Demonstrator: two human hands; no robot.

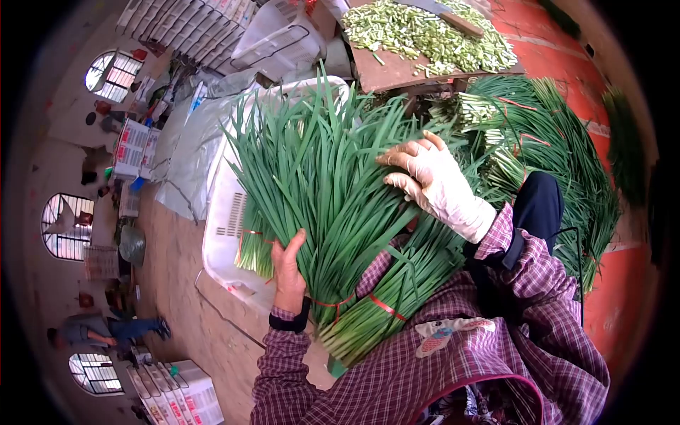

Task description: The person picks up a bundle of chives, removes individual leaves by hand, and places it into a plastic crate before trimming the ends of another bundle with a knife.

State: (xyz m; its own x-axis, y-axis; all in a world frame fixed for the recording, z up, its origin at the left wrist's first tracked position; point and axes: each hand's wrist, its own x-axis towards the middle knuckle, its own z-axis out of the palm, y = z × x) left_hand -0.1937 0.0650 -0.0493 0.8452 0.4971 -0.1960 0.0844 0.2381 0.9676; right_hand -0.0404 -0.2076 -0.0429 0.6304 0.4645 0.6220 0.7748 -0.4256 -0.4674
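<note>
My bare left hand [289, 273] grips a large bunch of garlic chives [326, 184] from its left side, above the red tie near its base. The long green leaves fan out upward. My right hand [432, 180], in a white glove with bare-looking fingertips, is at the right edge of these leaves. Its fingers are loosely curved and apart, holding nothing I can see. A second tied bunch [404, 283] lies against my lap, its pale stems pointing down left. Behind the held leaves stands a white plastic crate [219, 212] with another tied bunch [255, 237] inside.
At the top, a board [382, 78] bears chopped pale stems [432, 42] and a knife [453, 18]. A heap of tied chives [545, 149] lies at right on a red surface [567, 53]. Stacked crates [188, 32] stand upper left. Another person [106, 329] is far left.
</note>
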